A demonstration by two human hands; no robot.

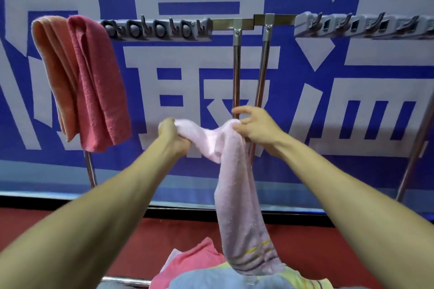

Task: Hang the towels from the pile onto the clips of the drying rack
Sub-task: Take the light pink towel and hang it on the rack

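Note:
A pale pink towel (234, 190) with yellow stripes near its lower end hangs between my hands in front of the drying rack. My left hand (173, 135) grips one bunched end of it. My right hand (254, 124) pinches the other end with thumb and fingers. Above runs the rack's top bar with a grey clip strip (159, 29) on the left and another clip strip (361, 26) on the right. A dark pink towel (98, 87) and an orange towel (52, 63) hang at the left end. The towel pile (204, 270) lies at the bottom.
Two metal rack posts (237, 68) stand just behind my hands, and slanted legs (413, 152) run down at the right. A blue and white banner (328, 91) covers the wall behind. The floor (340, 253) is red.

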